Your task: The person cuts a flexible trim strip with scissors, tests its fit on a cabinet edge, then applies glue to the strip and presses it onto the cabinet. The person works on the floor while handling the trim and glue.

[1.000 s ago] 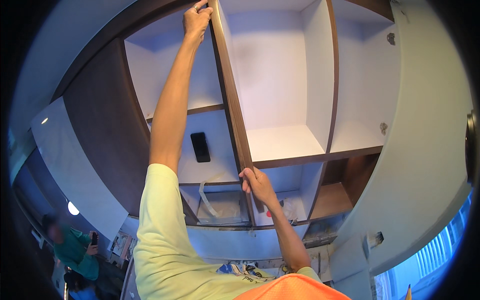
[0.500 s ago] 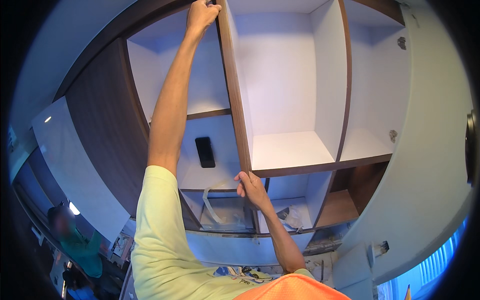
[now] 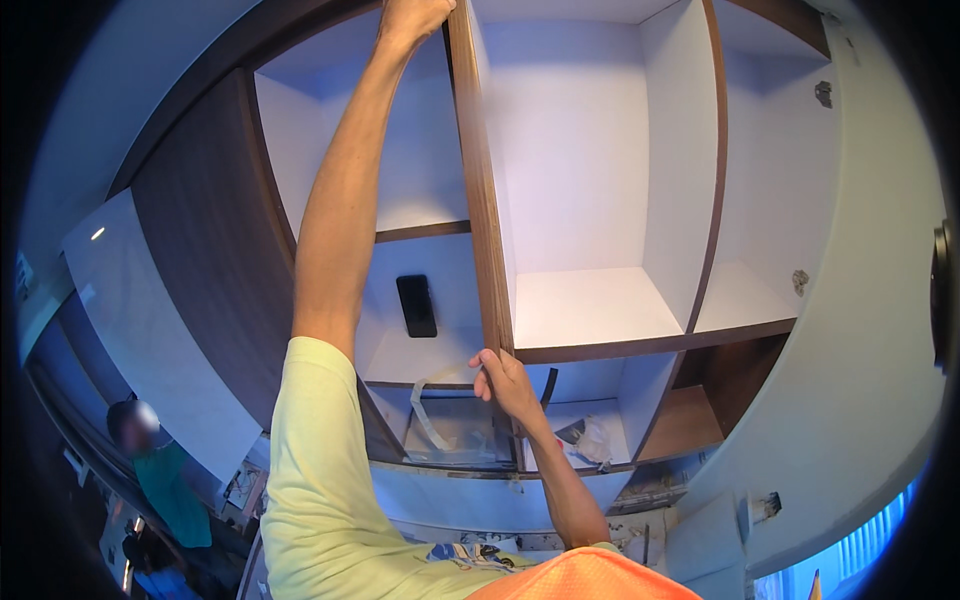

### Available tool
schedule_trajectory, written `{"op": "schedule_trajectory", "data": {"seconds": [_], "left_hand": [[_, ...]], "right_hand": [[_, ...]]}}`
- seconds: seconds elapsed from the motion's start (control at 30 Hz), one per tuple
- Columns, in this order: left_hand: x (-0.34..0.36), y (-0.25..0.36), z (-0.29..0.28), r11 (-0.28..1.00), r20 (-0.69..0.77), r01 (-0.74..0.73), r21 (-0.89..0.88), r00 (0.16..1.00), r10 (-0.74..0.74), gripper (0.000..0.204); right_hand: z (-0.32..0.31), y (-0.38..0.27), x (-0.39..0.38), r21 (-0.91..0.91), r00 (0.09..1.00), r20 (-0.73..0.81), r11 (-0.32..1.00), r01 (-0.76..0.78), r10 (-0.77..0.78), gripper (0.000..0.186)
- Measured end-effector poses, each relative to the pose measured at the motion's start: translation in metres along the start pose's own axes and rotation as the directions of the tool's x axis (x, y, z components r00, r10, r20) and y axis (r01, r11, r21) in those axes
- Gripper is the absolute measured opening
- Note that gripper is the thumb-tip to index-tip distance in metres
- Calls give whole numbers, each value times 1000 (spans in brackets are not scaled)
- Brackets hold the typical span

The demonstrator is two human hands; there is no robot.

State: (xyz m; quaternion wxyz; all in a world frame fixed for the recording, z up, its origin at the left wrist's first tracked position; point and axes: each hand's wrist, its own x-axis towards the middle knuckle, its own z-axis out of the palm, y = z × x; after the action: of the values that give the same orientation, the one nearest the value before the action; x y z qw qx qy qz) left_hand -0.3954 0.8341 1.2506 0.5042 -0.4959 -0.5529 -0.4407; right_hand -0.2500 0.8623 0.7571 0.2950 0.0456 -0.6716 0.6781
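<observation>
My left hand (image 3: 415,20) is raised to the top of a long wooden strip (image 3: 478,200) at the cabinet's vertical divide, its fingers closed on the edge, partly cut off by the frame. Lower down, my right hand (image 3: 506,385) has its thumb and curled fingers at the same strip. A black phone (image 3: 416,306) sits in the compartment left of the strip. A translucent band (image 3: 428,425) loops below it, close to my right hand. Just right of that hand, a short dark piece (image 3: 550,385) shows.
Open white compartments (image 3: 567,140) have metal hinges (image 3: 799,282) at right. A crumpled bag (image 3: 593,440) lies in a lower compartment. Dark panelling (image 3: 200,230) and a white board (image 3: 150,310) are at left. A person in teal (image 3: 170,480) stands at lower left. A curved pale wall (image 3: 860,300) borders the right.
The cabinet and strip have shifted rightward in view. My right hand sits slightly lower, and the short dark piece beside it has come into sight. The person at lower left has changed posture.
</observation>
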Motion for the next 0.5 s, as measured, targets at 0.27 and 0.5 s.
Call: {"op": "schedule_trajectory", "data": {"seconds": [0.27,0.5], "left_hand": [[1,2,1,995,-75,-69,78,994,75,50],[-2,4,4,988,-104,-128,87,985,137,50]], "right_hand": [[-1,5,8,17,1000,1,1000,-6,6,40],[-4,12,12,48,1000,-8,999,13,-13,41]]}}
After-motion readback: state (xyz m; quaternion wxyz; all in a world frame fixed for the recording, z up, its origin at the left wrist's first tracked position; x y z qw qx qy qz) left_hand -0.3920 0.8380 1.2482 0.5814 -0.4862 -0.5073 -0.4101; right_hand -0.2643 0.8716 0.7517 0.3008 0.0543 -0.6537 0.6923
